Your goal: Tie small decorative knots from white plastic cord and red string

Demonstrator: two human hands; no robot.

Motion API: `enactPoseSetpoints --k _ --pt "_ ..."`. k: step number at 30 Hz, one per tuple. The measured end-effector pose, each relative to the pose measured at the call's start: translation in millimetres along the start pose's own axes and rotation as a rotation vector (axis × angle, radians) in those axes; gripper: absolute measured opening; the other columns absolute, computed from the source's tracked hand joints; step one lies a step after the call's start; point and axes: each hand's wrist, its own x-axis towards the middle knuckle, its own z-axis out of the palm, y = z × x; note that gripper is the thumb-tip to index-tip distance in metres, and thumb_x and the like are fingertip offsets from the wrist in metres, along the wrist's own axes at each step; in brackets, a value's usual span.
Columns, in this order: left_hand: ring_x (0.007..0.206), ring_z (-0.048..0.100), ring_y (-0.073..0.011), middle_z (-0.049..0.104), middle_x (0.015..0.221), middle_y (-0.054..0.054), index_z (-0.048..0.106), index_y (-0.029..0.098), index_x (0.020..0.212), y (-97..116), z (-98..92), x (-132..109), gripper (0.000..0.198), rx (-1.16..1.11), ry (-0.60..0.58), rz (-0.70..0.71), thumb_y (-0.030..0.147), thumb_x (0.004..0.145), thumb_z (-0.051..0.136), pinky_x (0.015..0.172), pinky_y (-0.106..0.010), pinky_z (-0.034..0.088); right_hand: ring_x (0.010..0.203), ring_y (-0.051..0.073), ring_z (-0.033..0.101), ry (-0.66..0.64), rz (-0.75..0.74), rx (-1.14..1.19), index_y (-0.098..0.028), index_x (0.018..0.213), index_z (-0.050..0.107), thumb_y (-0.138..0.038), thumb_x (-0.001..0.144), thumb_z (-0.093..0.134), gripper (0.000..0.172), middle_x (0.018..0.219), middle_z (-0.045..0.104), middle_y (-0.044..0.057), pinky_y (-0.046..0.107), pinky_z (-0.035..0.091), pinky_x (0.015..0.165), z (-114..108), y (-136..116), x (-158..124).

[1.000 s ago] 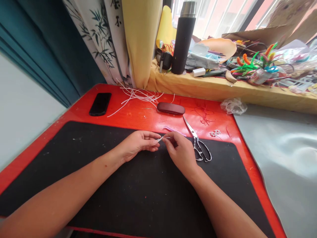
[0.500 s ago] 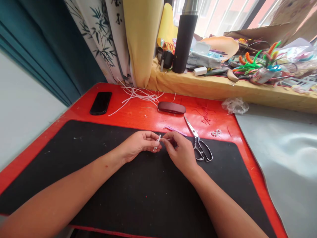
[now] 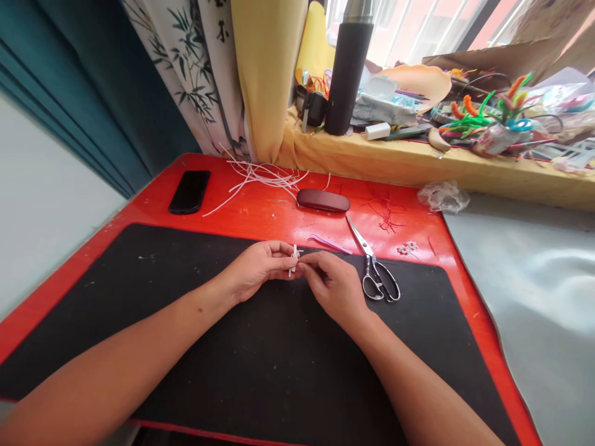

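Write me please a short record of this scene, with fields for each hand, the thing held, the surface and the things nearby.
left hand: pinches the small white strip from the left
right hand: pinches the same strip from the right, fingertips close to the other hand's
surface: black mat on a red table
near the right hand: scissors, blades together; pink tweezers just beyond the fingers
far side of the table: black phone, dark case, loose white strips

Red table (image 3: 260, 218), black mat (image 3: 186, 291), black phone (image 3: 189, 191), white strips (image 3: 260, 177), bamboo-patterned curtain (image 3: 186, 68).
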Motion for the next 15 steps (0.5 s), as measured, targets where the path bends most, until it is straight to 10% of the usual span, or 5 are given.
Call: enactPoseSetpoints --k 15 --pt "0.080 0.072 -0.0195 0.079 0.083 -0.003 0.074 0.017 0.088 -1 -4.5 2 0.027 0.429 0.068 0.225 0.031 0.069 0.088 0.079 -0.033 0.056 0.053 0.012 0.061 -0.060 0.480 0.596 -0.018 0.091 0.072 -0.057 0.094 0.068 0.040 0.073 0.067 0.001 0.024 0.047 0.049 -4 2 11"
